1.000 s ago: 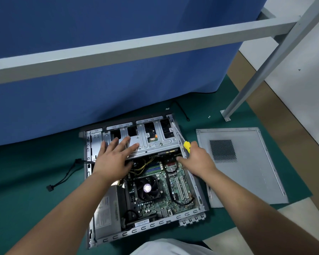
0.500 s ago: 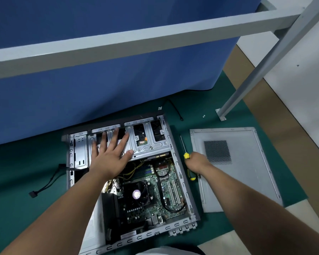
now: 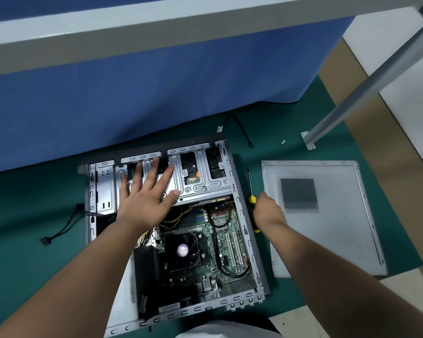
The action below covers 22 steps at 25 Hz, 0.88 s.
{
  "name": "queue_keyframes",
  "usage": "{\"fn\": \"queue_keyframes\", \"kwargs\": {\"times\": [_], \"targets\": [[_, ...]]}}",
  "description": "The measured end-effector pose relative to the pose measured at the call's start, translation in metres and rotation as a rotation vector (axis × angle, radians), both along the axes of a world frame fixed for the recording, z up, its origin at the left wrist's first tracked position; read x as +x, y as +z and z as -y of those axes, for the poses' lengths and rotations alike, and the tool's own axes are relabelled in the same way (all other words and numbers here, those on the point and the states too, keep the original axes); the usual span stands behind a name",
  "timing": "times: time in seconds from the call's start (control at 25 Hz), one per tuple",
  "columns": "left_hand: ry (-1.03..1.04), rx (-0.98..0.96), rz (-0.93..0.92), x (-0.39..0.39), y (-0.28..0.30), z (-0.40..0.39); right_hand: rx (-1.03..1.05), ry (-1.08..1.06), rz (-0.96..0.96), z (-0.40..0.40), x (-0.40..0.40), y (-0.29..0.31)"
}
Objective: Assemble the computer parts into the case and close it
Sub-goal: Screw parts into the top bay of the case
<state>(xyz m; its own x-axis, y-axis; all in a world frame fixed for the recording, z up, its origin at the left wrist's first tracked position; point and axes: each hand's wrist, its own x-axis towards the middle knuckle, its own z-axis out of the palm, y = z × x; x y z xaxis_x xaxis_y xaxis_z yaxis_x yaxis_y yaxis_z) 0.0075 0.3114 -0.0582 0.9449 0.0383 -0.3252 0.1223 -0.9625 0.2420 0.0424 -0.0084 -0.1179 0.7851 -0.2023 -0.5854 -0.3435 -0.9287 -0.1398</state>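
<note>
Pressing my left hand (image 3: 149,198), fingers spread flat, on the one open computer case (image 3: 242,211); my right hand (image 3: 266,211) at three o'clock is gripping one screwdriver (image 3: 251,191) beside one side panel (image 3: 327,235).

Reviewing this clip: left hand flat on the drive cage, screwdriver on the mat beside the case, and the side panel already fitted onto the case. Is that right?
Not quite. The side panel is not fitted; the head view shows it lying flat on the green mat, right of the open case. The left hand does lie flat on the drive cage, and the screwdriver is beside the case.
</note>
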Motion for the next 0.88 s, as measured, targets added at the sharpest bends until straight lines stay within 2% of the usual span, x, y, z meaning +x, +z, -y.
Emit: {"fn": "queue_keyframes", "kwargs": {"times": [0.2,0.28,0.36,0.4,0.48,0.56,0.64,0.68,0.76,0.88], "targets": [[-0.013,-0.007,-0.015,0.001,-0.003,-0.002,0.034,0.014,-0.014,0.007,-0.004,0.021],[-0.032,-0.015,-0.048,0.002,-0.003,-0.001,0.111,-0.036,0.05,0.005,-0.007,0.036],[-0.04,-0.103,-0.072,0.002,0.006,-0.003,0.235,-0.084,0.138,-0.003,-0.015,0.06],[-0.02,-0.18,-0.047,0.0,0.011,-0.006,0.295,-0.092,0.186,-0.01,-0.019,0.072],[0.061,-0.307,0.134,-0.015,0.022,-0.017,0.403,-0.075,0.274,-0.029,-0.031,0.096],[0.216,-0.311,0.394,-0.042,0.028,-0.031,0.447,-0.012,0.337,-0.051,-0.046,0.112],[0.5,-0.279,0.537,-0.07,0.027,-0.046,0.417,0.05,0.347,-0.069,-0.062,0.115],[0.68,-0.297,0.528,-0.08,0.025,-0.053,0.394,0.058,0.332,-0.076,-0.068,0.114],[0.952,-0.441,0.36,-0.092,0.02,-0.072,0.337,0.066,0.313,-0.086,-0.083,0.109],[1.096,-0.826,0.122,-0.092,0.018,-0.085,0.21,0.148,0.315,-0.086,-0.096,0.098]]}}
